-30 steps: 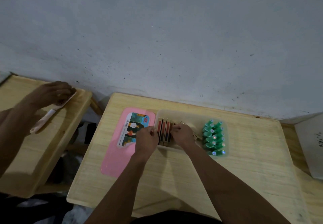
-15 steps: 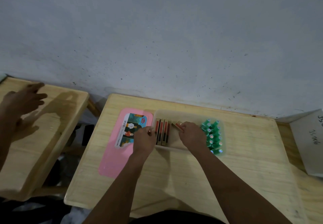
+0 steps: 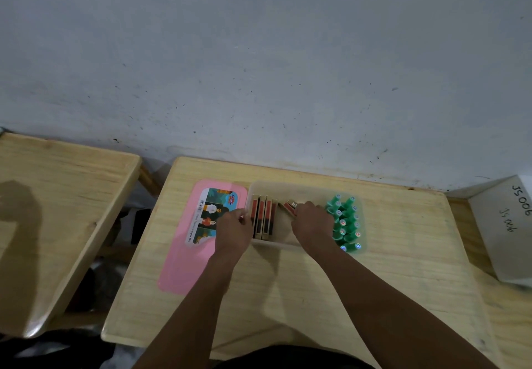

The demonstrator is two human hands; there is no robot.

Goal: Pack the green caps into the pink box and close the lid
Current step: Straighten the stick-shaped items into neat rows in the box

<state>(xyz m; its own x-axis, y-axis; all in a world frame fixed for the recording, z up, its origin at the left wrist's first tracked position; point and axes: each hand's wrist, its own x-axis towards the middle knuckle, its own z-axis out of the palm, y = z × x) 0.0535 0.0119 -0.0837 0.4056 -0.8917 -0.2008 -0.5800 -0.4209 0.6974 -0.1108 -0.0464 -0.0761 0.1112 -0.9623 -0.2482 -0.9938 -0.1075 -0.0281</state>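
Hands barely shifted: right (image 3: 312, 223) grips tilted packet (image 3: 290, 206), left (image 3: 233, 232) at box (image 3: 288, 188).

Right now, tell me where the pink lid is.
Head view: the pink lid lies flat on the wooden table, directly left of the box, next to the left hand.

A tilted small box (image 3: 290, 205), red and tan, sits in the grip of the right hand (image 3: 312, 224). Just left of the grip, more small boxes (image 3: 262, 219) stand on edge in a row. Under the grip lies a wooden table (image 3: 403, 268). Well left of it stands a second table (image 3: 57, 196). Well right lies a white box (image 3: 503, 230) with handwriting. Beyond the grip rises a grey wall (image 3: 259, 66).
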